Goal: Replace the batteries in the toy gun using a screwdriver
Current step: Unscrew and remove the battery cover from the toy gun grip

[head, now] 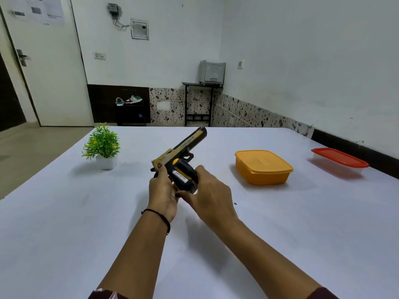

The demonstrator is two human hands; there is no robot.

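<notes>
Two forearms reach forward over the pale tabletop (64, 212); the left wrist bears a black thread band (158, 215). The left hand (163, 190) grips the rear of the toy gun (185, 145), fingers curled round the back of the handle and thumb laid against the yellow hind end of the slide. The right hand (208, 196) grips the handle from the opposite side, fingers curled about its lower end. The gun is held between the two hands, above the tabletop, with its barrel slanting up and away from them toward the right. In the side of the handle, between the hands, a battery (181, 175) with a white and yellow label lies exposed. A small dark speck (235, 203), too small to identify, lies on the tabletop near the right hand, on its right. Farther out, left of the hands, a green plant (102, 143) stands in a white pot. Right of the hands sits an orange lidded box (262, 167), and farther right again a clear box with a red lid (340, 161). Beyond the tabletop's far edge, a printer (212, 72) rests on a black stand against the wall, and a white door (49, 72) stands far left.
</notes>
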